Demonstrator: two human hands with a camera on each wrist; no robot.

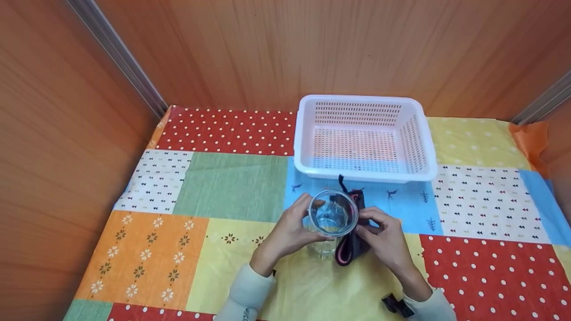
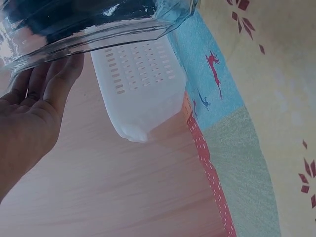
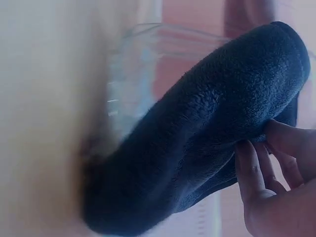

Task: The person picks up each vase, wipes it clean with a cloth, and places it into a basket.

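In the head view, a clear glass jar (image 1: 329, 219) stands in the grip of my left hand (image 1: 292, 229), thumb on the near side and fingers round the far side. My right hand (image 1: 387, 238) pinches a folded dark cloth (image 1: 350, 253) with a pink inner face, held along the jar's right side. The right wrist view has the cloth (image 3: 207, 113) large and fuzzy, thumb and fingers pinching its edge, with the glass partly hidden behind it. In the left wrist view the jar (image 2: 113, 37) fills the top, my fingers (image 2: 61, 81) against it.
A white slotted plastic basket (image 1: 303, 133) stands behind the hands, near the wooden back wall (image 1: 267, 53). Beneath everything lies a patchwork tablecloth (image 1: 232, 187). Wooden panels also rise at left and right.
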